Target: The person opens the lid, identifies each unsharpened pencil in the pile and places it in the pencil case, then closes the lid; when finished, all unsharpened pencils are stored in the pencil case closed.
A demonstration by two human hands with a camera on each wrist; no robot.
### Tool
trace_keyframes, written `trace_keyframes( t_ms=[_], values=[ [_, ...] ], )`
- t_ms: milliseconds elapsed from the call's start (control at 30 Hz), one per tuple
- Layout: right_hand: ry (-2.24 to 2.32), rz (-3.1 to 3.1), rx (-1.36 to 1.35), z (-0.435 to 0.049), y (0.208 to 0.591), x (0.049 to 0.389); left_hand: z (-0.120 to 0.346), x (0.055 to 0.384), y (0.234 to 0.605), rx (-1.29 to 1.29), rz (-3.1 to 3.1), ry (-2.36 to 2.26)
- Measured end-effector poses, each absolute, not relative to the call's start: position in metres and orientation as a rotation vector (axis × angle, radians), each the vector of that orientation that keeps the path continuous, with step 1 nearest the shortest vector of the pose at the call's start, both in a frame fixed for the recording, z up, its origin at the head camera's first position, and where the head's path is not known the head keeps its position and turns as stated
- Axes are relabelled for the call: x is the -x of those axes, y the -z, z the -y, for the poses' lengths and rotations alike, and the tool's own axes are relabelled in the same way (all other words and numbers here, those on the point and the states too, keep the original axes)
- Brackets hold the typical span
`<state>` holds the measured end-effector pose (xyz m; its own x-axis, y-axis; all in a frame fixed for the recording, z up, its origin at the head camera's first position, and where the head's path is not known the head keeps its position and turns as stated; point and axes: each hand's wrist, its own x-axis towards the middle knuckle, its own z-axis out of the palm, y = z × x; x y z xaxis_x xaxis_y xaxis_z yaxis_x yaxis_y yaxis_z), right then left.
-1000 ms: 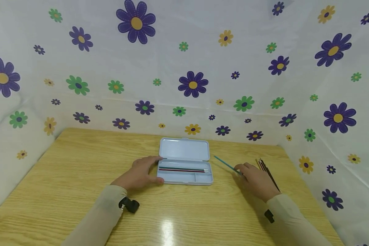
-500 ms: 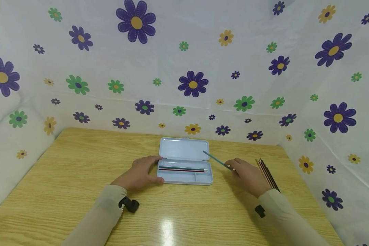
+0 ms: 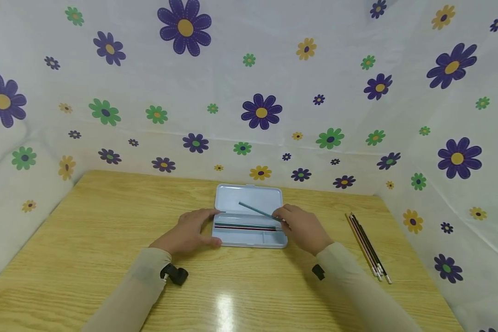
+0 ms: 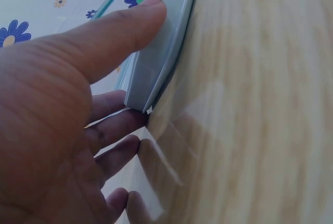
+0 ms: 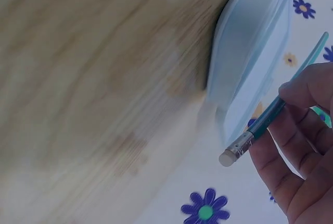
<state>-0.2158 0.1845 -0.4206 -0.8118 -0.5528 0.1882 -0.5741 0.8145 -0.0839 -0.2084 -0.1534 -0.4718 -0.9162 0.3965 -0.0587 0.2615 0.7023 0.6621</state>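
A pale blue pencil case (image 3: 240, 238) lies on the table with its lid (image 3: 229, 197) folded back. My left hand (image 3: 186, 233) holds its left end, thumb at the front corner and forefinger near the hinge; the left wrist view shows the thumb (image 4: 119, 34) along the case wall. Over the case's right side, my right hand (image 3: 305, 227) pinches a teal pencil (image 3: 257, 210) near its eraser end, slanting across the lid in the head view. The right wrist view shows its metal band and eraser (image 5: 237, 151). A green and a dark red pencil (image 3: 242, 228) lie in the back compartment.
Several pencils (image 3: 362, 244) lie in a loose bundle on the wooden table (image 3: 128, 207) to the right of the case. Behind the table and at both sides hangs a white flower-print cloth (image 3: 216, 83). Each wrist carries a small black device (image 3: 175, 274).
My right hand has carried the teal pencil leftward from beside the pencil bundle to above the case. The bundle now shows in full. My left hand stays at the case's left end.
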Motion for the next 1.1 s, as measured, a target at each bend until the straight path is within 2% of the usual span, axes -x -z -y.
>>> trace_keyframes(
  t_ms=[467, 1100],
  values=[
    [-0.072, 2.936, -0.986, -0.149, 0.429, 0.233, 0.152, 0.207, 0.471, -0.523, -2.705, -1.022],
    [0.035, 2.972, -1.021, -0.134, 0.431, 0.244, 0.151, 0.208, 0.468, -0.51, -2.706, -1.019]
  ],
)
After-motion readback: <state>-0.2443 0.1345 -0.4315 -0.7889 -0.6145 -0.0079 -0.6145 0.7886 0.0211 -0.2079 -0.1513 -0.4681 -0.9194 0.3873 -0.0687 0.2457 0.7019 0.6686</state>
